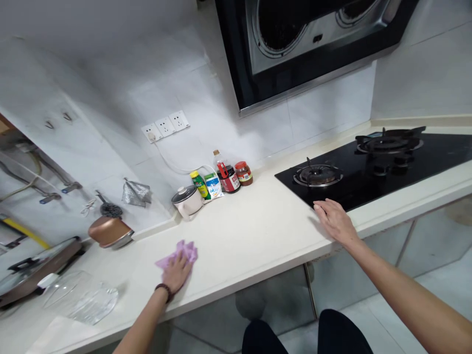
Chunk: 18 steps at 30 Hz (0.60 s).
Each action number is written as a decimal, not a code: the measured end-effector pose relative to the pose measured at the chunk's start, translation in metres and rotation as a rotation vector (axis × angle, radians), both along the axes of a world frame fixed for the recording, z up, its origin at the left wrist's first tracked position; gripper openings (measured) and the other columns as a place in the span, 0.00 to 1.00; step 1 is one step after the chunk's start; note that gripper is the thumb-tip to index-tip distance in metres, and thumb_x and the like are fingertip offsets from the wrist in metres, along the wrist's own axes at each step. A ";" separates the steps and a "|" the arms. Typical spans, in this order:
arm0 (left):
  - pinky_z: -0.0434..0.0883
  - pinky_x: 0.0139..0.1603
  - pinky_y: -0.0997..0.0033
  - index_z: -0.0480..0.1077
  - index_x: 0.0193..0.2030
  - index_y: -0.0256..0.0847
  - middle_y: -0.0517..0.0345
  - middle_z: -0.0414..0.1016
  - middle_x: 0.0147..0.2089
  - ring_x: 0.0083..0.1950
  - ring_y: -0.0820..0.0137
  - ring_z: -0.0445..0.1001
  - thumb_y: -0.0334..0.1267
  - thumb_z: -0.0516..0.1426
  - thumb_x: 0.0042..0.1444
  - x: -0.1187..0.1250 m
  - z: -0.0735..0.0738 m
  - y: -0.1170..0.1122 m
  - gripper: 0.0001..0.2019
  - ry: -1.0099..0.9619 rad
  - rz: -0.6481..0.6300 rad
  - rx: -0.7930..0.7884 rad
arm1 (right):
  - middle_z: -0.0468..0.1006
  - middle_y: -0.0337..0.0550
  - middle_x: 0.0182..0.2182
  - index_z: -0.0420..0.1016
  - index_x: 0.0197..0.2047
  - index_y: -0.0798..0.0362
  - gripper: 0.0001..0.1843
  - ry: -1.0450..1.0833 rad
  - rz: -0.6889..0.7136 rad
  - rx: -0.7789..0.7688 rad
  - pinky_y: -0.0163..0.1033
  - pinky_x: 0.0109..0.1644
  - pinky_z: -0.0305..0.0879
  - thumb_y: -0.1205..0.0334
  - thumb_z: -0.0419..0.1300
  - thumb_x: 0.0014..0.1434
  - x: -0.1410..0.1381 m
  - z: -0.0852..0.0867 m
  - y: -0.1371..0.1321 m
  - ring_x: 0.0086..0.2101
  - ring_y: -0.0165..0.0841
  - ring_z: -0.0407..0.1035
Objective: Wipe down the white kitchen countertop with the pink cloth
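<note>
A crumpled purple cloth (180, 251) lies on the white countertop (243, 236), toward the left. My left hand (177, 271), with a dark bead bracelet at the wrist, presses down on this cloth and grips it; part of the cloth is hidden under the palm. On the right, my right hand (336, 221) rests at the near left corner of the black gas stove (354, 189). Its fingers are stretched out and hold nothing.
Against the wall stand a small cream electric pot (187, 200), a green-yellow bottle (200, 184) and jars (243, 173). A clear glass vessel (96, 302) and an electric pan (40, 270) sit at left. A range hood (313, 64) hangs above.
</note>
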<state>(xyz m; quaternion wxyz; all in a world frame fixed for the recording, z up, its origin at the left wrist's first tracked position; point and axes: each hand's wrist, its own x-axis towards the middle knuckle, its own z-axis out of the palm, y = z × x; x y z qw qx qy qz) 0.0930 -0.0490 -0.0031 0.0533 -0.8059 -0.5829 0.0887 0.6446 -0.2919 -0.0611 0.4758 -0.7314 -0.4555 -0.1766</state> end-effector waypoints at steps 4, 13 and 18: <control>0.49 0.79 0.39 0.55 0.80 0.49 0.54 0.41 0.84 0.84 0.49 0.36 0.55 0.39 0.73 0.097 -0.002 -0.058 0.33 -0.111 -0.344 -0.115 | 0.81 0.50 0.52 0.81 0.51 0.49 0.28 0.001 0.003 0.005 0.60 0.69 0.64 0.43 0.44 0.74 0.000 0.002 -0.001 0.61 0.51 0.68; 0.38 0.78 0.25 0.49 0.82 0.49 0.55 0.32 0.85 0.83 0.41 0.27 0.61 0.37 0.72 0.319 0.003 -0.146 0.37 -0.127 -1.033 -0.399 | 0.82 0.51 0.51 0.82 0.50 0.50 0.29 -0.031 -0.009 -0.017 0.60 0.68 0.65 0.45 0.43 0.75 0.004 -0.003 0.003 0.59 0.52 0.69; 0.38 0.77 0.25 0.49 0.82 0.47 0.56 0.31 0.85 0.83 0.41 0.26 0.61 0.37 0.72 0.374 0.006 -0.164 0.37 -0.127 -1.070 -0.406 | 0.82 0.51 0.52 0.81 0.54 0.52 0.31 -0.041 -0.044 -0.002 0.60 0.71 0.62 0.46 0.40 0.76 0.006 -0.002 0.003 0.62 0.51 0.67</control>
